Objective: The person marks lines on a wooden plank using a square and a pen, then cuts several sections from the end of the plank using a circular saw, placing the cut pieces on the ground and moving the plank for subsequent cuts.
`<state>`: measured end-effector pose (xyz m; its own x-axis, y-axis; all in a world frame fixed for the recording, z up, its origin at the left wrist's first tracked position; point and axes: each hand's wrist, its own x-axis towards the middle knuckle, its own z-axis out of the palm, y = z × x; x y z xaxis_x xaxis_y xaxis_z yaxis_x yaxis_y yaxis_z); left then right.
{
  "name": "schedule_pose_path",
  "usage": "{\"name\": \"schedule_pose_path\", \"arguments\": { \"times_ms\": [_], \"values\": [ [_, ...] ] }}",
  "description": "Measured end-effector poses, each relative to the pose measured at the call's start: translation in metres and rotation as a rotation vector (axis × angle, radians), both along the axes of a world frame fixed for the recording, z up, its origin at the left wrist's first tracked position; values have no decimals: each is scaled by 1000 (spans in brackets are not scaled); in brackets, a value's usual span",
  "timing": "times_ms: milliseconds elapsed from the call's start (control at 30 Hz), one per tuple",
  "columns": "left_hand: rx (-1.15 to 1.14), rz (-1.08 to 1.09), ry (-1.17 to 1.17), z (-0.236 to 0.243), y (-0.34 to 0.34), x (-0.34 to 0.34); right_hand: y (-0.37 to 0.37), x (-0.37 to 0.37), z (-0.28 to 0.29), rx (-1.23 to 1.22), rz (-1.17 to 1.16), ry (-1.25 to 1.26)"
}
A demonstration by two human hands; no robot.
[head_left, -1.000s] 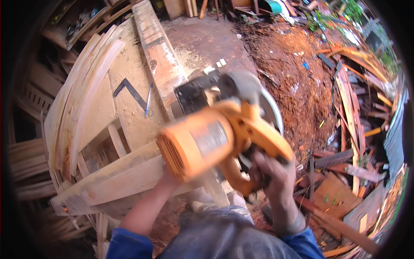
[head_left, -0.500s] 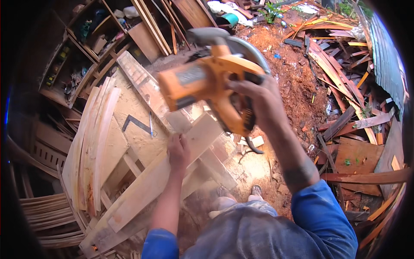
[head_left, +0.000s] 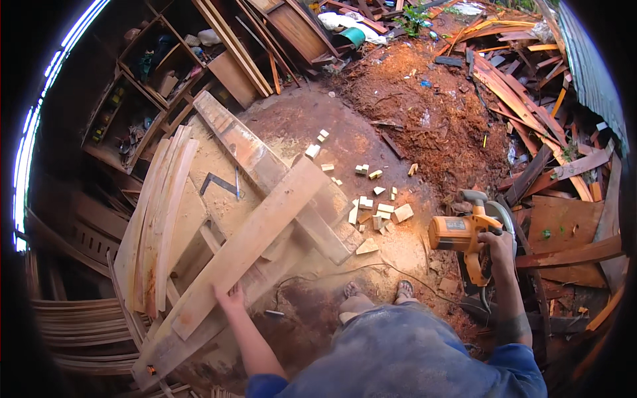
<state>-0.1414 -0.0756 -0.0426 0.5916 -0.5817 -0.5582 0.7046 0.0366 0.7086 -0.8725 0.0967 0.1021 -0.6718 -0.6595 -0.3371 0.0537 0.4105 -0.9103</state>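
Left hand (head_left: 229, 295) flat, open, pressing long plank (head_left: 249, 242) on desk (head_left: 199, 199); plank axis from 7 to 1 o'clock. Right hand (head_left: 497, 244) closed around orange circular saw (head_left: 464, 235), well apart at 3 o'clock.

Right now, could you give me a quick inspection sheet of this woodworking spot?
Surface: rough wooden workbench, dusted with sawdust.
Job's things: long plank lying slantwise across the bench; orange circular saw off to the side, low.
Clutter: small offcut blocks on the ground; metal square on the bench.
Hands: left hand rests on the plank; right hand grips the saw handle.
Cables: thin cord across the ground.
Surroundings: scrap wood pile, shelves, sawdust heap.
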Motion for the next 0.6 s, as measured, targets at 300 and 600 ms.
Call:
{"name": "schedule_pose_path", "arguments": {
  "times_ms": [300,600],
  "values": [
    [157,-9,-113,65,-35,9,113,-52,-56,51,-236,-97],
    [-226,-197,-441,185,110,10,146,-83,-70,38,-132,-117]
  ]
}}
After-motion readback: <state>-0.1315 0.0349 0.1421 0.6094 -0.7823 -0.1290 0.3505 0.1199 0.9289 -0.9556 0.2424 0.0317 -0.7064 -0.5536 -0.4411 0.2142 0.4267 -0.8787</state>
